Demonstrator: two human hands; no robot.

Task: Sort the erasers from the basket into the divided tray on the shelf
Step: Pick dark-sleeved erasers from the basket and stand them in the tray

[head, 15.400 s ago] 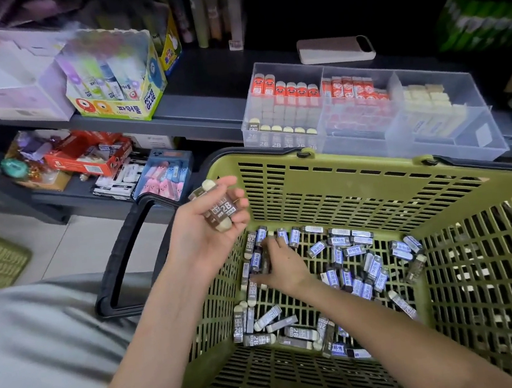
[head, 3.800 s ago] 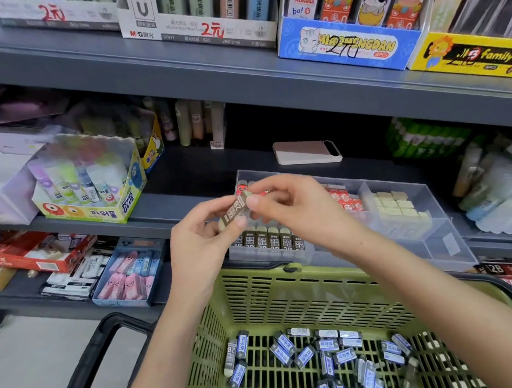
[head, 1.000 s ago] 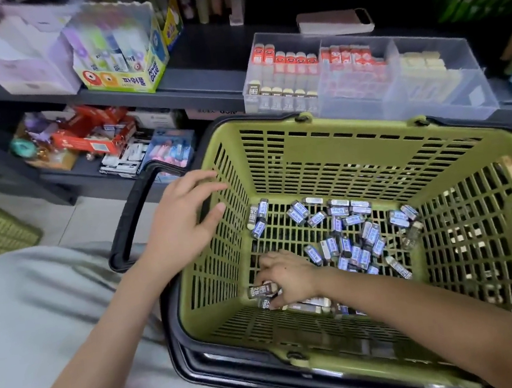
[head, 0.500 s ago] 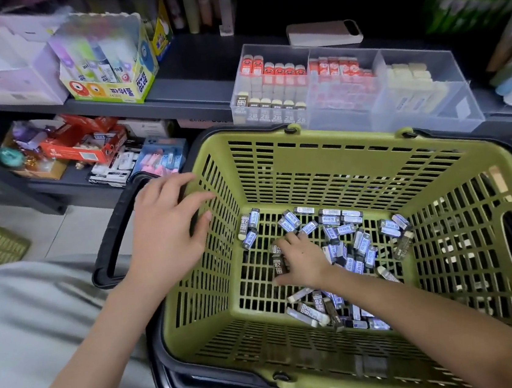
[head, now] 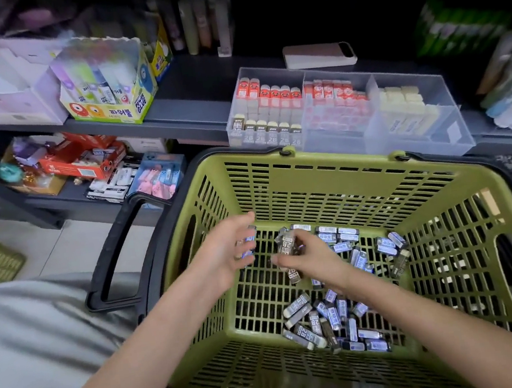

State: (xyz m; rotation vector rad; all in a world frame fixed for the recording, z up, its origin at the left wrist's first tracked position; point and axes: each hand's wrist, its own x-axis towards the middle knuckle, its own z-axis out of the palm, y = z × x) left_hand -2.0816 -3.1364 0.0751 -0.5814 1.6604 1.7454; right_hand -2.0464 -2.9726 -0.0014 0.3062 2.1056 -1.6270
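Right hand [head: 311, 259] was the weak point: it grasped a loose bunch of brown 2B erasers [head: 287, 245] above the floor of the green basket [head: 326, 182], and one hung low out of the grip. Judged risk: that eraser slips back during a hand-over or lift. Second risk: blue-sleeved erasers [head: 341, 311] lay mixed with brown ones below, so a wrong one could ride along.

Right fingers were curled round the bunch. Left hand [head: 223, 255] was released, fingers spread, palm turned toward the bunch, just beside it and holding nothing.

Clear divided tray [head: 417, 140] sat on the shelf behind the basket; its left compartment held a 2B front row [head: 268, 130].
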